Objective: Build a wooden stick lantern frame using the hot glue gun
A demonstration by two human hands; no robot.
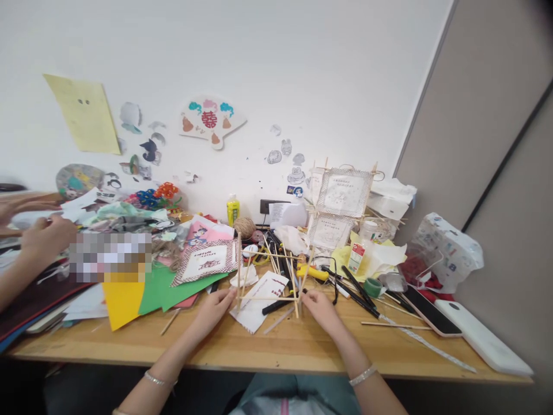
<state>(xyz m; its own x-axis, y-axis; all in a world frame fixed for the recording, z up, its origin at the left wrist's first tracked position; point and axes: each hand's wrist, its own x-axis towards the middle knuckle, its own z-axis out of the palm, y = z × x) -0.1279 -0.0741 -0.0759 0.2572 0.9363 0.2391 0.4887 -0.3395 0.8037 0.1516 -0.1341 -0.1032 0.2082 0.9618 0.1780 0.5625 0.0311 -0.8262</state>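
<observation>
A frame of thin wooden sticks stands between my two hands, just above the front part of the table. My left hand pinches its left corner. At the right corner, where several sticks cross, my right hand has its fingers closed on the frame. Under and behind the frame lie a white paper with dark red marks and a black pen. A yellow glue gun rests behind my right hand.
A paper lantern on sticks stands at the back right. Green sheets and a patterned paper panel lie left. A glue bottle, a tape roll and a white power bank are right. Another person's hands work far left.
</observation>
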